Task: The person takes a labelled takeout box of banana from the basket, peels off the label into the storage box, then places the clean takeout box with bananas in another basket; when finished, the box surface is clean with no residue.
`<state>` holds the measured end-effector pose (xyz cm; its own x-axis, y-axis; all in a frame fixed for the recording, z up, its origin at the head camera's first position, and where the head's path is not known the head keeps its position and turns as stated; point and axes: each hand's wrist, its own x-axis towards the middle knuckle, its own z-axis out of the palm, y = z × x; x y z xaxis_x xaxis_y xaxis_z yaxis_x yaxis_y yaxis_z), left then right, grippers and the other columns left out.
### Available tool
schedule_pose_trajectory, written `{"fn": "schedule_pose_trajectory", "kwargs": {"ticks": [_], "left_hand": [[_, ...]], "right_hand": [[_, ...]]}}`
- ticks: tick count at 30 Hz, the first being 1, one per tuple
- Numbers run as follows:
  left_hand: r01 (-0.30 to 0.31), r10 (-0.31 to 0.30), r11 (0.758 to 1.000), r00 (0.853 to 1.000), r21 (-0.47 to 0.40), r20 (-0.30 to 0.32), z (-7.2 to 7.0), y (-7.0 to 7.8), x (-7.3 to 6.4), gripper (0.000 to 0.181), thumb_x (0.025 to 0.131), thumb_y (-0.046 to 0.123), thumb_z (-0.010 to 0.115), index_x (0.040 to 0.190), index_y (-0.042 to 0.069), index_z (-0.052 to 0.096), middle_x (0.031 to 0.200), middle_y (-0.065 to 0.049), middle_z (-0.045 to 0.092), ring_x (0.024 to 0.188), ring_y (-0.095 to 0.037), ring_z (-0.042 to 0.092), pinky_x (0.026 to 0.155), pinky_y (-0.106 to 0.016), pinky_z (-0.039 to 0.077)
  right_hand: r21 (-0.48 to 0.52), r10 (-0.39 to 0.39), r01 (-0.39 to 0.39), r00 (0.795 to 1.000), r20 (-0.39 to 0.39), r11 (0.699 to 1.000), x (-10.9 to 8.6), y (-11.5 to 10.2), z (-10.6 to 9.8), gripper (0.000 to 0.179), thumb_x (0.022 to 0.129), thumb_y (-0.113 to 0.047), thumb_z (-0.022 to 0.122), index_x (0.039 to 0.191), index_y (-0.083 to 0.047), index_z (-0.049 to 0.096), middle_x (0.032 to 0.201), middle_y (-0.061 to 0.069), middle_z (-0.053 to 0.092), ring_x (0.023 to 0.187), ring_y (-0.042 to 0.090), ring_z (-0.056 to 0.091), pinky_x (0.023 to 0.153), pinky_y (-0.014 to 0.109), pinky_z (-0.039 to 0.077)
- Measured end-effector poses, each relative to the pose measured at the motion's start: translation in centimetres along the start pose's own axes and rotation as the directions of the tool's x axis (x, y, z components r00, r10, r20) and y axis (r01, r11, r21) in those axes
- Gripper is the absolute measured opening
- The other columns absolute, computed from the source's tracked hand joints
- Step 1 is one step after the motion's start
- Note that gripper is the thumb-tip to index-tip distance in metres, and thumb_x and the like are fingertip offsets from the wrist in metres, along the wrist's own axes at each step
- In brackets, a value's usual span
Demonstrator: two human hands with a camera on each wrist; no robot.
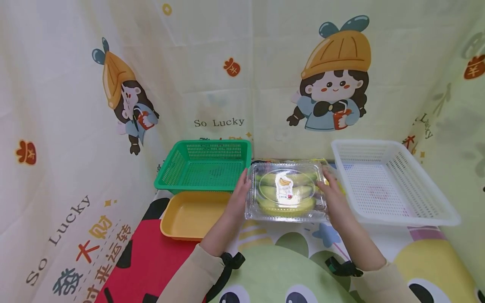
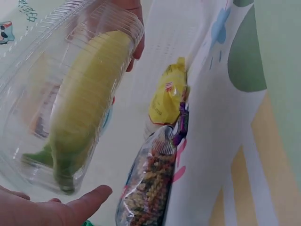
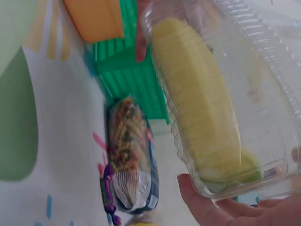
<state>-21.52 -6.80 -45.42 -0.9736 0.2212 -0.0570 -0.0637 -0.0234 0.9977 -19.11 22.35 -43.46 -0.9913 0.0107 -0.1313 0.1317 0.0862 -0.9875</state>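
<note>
A clear plastic clamshell box [image 1: 265, 216] is held up between both hands, tilted with its lid towards the head camera. Inside lie yellow-green bananas [image 1: 288, 207], and a label [image 1: 285, 188] with a banana picture is on the lid. My left hand [image 1: 239, 197] grips the box's left end. At the opposite end, my right hand [image 1: 335, 200] holds it, thumb over the lid's edge. Each wrist view shows the box from the side, with a banana [image 2: 89, 89] through the ribbed wall. Fingers behind and under the box are partly hidden.
Behind the box lie a bag of spiral pasta [image 3: 129, 136], a yellow packet [image 2: 168, 96] and a small purple-wrapped item [image 2: 182, 123]. A green basket [image 1: 204, 187] and an orange tray [image 1: 182, 235] stand on the left. To the right is a white basket [image 1: 409, 221].
</note>
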Motion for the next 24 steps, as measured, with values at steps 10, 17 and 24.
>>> {"fn": "schedule_pose_trajectory", "kwargs": {"ticks": [10, 17, 24], "left_hand": [[-0.036, 0.037, 0.999, 0.997, 0.01, -0.062, -0.2, -0.4, -0.1, 0.065, 0.095, 0.055, 0.051, 0.151, 0.055, 0.018, 0.167, 0.007, 0.011, 0.154, -0.03, 0.008, 0.118, -0.067, 0.012], [-0.051, 0.053, 0.998, 0.997, 0.042, -0.062, -0.3, -0.7, -0.7, 0.058, 0.098, 0.052, 0.048, 0.15, 0.054, 0.022, 0.162, 0.003, 0.03, 0.15, -0.032, 0.026, 0.117, -0.067, 0.018], [-0.001, 0.0, 1.0, 1.0, -0.014, -0.028, 0.4, -2.8, -1.3, 0.066, 0.098, 0.05, 0.048, 0.155, 0.046, 0.016, 0.165, 0.005, 0.021, 0.153, -0.033, 0.016, 0.118, -0.068, 0.008]], "right_hand": [[-0.09, 0.011, -0.009, 0.999, 0.031, 0.996, -1.0, 0.7, 0.8, 0.074, 0.101, -0.057, 0.039, 0.16, -0.034, 0.0, 0.168, -0.002, -0.007, 0.153, 0.039, -0.002, 0.115, 0.073, 0.004], [-0.128, -0.15, 0.16, 0.985, 0.088, 0.979, -1.0, 1.5, 0.1, 0.069, 0.103, -0.048, 0.041, 0.16, -0.034, 0.004, 0.168, -0.003, -0.001, 0.154, 0.033, -0.003, 0.115, 0.072, 0.003], [-0.077, -0.105, 0.113, 0.989, 0.1, 0.991, -1.0, 3.2, 0.2, 0.065, 0.104, -0.045, 0.041, 0.159, -0.036, 0.009, 0.167, -0.003, -0.005, 0.153, 0.038, -0.008, 0.114, 0.074, -0.002]]}}
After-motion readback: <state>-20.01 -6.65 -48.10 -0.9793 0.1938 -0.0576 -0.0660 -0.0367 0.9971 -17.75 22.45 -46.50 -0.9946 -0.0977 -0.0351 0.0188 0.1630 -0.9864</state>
